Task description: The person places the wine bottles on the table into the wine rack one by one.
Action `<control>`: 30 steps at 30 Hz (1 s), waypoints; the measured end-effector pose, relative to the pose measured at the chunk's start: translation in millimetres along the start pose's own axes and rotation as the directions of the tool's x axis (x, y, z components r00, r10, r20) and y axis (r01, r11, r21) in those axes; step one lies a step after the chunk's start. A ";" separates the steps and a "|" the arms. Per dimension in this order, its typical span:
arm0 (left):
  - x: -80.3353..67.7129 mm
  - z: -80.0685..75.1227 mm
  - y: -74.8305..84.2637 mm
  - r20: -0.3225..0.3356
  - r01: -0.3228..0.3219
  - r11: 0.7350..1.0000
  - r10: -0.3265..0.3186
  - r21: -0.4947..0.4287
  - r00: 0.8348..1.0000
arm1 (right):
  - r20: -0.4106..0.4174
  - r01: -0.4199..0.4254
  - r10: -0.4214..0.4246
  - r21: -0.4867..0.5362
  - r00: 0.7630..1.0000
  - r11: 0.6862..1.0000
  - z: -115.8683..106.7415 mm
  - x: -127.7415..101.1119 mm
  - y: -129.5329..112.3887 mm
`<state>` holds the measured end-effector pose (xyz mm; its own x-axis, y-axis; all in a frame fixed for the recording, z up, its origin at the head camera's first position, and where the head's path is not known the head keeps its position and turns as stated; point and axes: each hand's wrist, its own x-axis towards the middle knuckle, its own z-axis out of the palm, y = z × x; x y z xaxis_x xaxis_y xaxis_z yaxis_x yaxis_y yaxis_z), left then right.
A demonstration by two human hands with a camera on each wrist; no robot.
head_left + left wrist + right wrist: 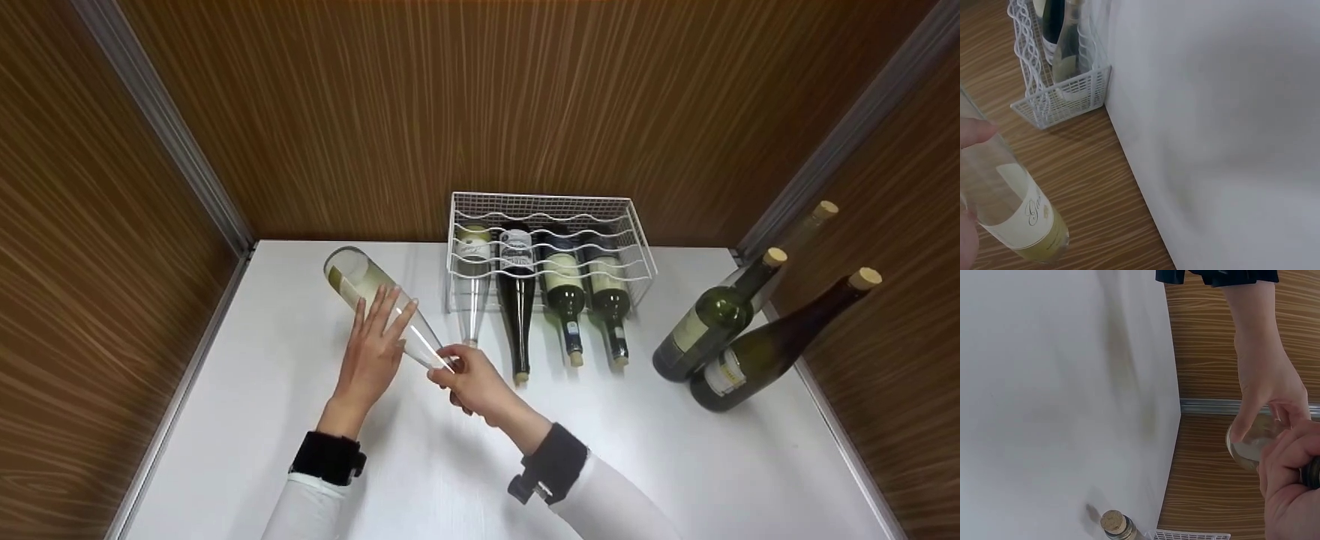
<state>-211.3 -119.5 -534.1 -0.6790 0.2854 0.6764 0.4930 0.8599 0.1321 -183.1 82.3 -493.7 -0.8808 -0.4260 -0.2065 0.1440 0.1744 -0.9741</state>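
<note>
- A person's right grip (472, 382) is curled around the neck of a clear bottle (421, 334); the left grip (375, 352) lays outstretched fingers against its side.
- The bottle slants between the two, base toward the far left, apparently lifted off the white table (225, 450) and left of a white wire rack (525, 204).
- The step in hand looks to be steadying and turning the bottle; the next move seems to call for swinging the base toward the rack and levelling it, neck facing the person, like those already lying there.
- Closest to the right grip is the neck of a racked clear bottle (472, 289), which could be knocked; whether they touch cannot be told.
- Beside it lie a dark bottle (517, 307), a green bottle (568, 296) and a second green bottle (611, 296), corks poking out front.
- At far right, well apart, stand a corked pale bottle (810, 225), an olive bottle (724, 307) and a brownish bottle (780, 345), out of the way.
</note>
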 end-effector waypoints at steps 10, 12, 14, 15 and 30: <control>-7.2 8.3 14.7 -0.075 0.188 0.968 -0.202 -0.164 0.977 | -0.056 0.060 -0.056 0.076 0.997 0.995 -11.8 -9.1 -2.8; -8.6 9.2 17.9 -0.063 0.240 0.943 -0.260 -0.230 0.964 | -0.074 0.063 -0.056 0.092 0.996 0.994 -15.9 -10.6 -3.6; -9.9 9.8 21.0 -0.023 0.315 0.899 -0.338 -0.305 0.941 | -0.093 0.065 -0.055 0.106 0.994 0.992 -20.0 -11.3 -3.8; -10.6 9.8 22.4 0.004 0.358 0.869 -0.379 -0.341 0.925 | -0.102 0.063 -0.052 0.112 0.993 0.992 -22.0 -11.6 -4.0; -15.0 13.5 44.1 0.338 0.599 0.621 -0.497 -0.506 0.799 | -0.229 0.074 -0.037 0.153 0.973 0.985 -54.7 -19.1 -2.1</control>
<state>-186.7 -80.2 -548.2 -0.9715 -0.0560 0.2302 0.1740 0.4908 0.8537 -191.3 138.6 -482.7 -0.9654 -0.2179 -0.1436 0.1461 0.0045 -0.9893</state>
